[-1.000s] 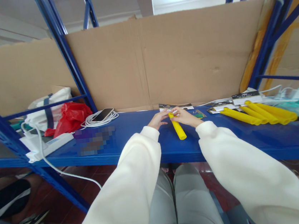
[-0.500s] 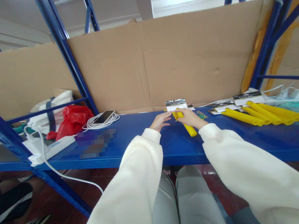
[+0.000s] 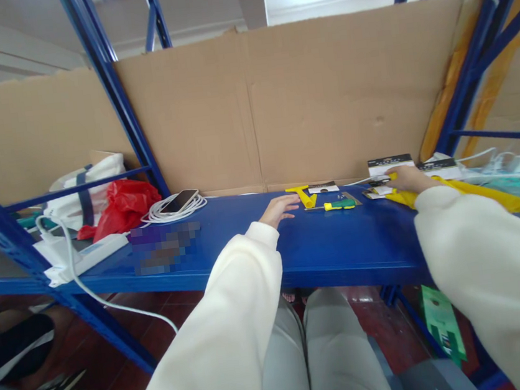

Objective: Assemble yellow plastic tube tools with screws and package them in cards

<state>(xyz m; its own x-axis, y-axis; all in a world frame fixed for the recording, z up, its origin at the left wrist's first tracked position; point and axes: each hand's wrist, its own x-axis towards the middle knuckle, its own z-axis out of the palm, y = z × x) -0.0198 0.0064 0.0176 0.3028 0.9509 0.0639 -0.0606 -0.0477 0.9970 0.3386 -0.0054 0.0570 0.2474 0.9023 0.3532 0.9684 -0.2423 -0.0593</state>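
My left hand (image 3: 280, 208) lies open on the blue shelf (image 3: 247, 246), fingers stretched toward a small yellow T-shaped piece (image 3: 302, 195) and a green-and-yellow screwdriver (image 3: 336, 205). My right hand (image 3: 406, 179) is far to the right, closed on a yellow tube whose black-and-white header card (image 3: 390, 164) stands up above the fingers. It sits at the near end of a pile of yellow tubes (image 3: 485, 190), partly hidden by my white sleeve. More header cards (image 3: 440, 168) lie behind the pile.
A phone on a coiled white cable (image 3: 179, 201), a red bag (image 3: 123, 204), a white bag (image 3: 83, 184) and a power strip (image 3: 83, 252) sit at the left. Cardboard (image 3: 278, 105) backs the shelf between blue uprights. A green card (image 3: 441, 321) lies on the floor. Another person's legs (image 3: 5, 349) show lower left.
My right hand carried the yellow tube with its card from the shelf's middle over to the pile on the right. The screwdriver and T-shaped piece now show. My left hand stayed put.
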